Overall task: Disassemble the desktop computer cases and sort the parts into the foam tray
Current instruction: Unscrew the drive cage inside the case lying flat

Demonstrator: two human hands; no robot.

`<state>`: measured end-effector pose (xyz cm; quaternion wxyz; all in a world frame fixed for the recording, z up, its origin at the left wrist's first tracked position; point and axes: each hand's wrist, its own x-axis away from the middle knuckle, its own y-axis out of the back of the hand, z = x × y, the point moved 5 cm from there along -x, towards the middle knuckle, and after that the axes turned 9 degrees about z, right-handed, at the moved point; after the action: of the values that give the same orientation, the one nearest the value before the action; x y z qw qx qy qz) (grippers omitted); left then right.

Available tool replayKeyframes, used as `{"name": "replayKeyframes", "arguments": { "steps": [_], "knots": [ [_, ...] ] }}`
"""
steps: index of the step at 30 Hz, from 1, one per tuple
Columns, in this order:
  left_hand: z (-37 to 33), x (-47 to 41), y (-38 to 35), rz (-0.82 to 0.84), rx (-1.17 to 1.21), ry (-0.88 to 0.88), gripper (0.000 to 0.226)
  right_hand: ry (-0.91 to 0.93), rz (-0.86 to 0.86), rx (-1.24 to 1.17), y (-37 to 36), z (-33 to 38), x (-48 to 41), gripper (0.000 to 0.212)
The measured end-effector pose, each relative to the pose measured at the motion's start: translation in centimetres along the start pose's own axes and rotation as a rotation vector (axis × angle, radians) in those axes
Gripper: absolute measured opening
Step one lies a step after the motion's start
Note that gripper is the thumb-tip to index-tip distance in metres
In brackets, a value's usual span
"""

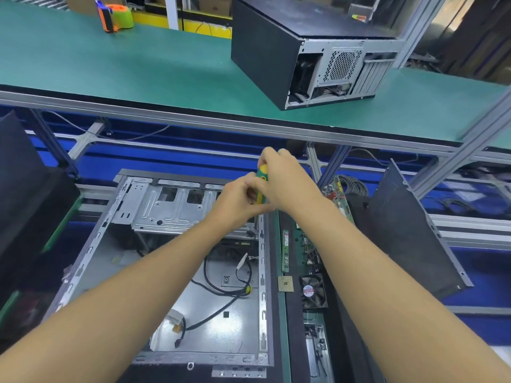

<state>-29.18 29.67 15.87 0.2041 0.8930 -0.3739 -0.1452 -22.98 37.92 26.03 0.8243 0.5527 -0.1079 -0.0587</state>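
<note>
Both forearms reach over the open case [166, 272], gutted to cables; right hand [284, 183] and left hand [237, 197] grasp a screwdriver [261, 186] at its far rim. Fan [313, 291] and chip [285, 283] lie in the foam tray [294, 322] alongside; a second case [276, 51] waits on the shelf

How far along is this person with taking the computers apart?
Done: the open case is mostly gutted, and a fan, a processor chip and a memory stick already lie in the foam tray. In hand: the left hand and right hand both grip a screwdriver at the case's far right corner. Left: loose cables in that case, and a second case on the shelf, still closed.
</note>
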Motion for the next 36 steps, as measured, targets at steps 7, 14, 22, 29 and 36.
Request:
{"name": "replayKeyframes", "arguments": {
  "steps": [7,14,22,29,36],
  "knots": [
    [0.9,-0.1,1.4,0.266,0.057,-0.028,0.031,0.049,0.101,-0.063,0.6,-0.2,-0.1,0.028],
    [0.2,0.0,0.1,0.127,0.071,0.053,0.037,-0.020,0.175,-0.076,0.0,-0.7,-0.2,0.040],
    [-1.3,0.1,0.5,0.195,0.059,-0.004,0.027,0.001,0.152,-0.062,-0.5,-1.2,-0.8,0.016],
    [-1.1,0.5,0.7,0.168,0.109,0.063,0.025,0.052,0.295,-0.152,0.2,-1.3,-0.3,0.060],
    [-0.9,0.0,0.3,0.117,-0.076,0.135,0.030,0.008,0.148,-0.043,0.1,-1.1,-0.7,0.018]
  ]
}}
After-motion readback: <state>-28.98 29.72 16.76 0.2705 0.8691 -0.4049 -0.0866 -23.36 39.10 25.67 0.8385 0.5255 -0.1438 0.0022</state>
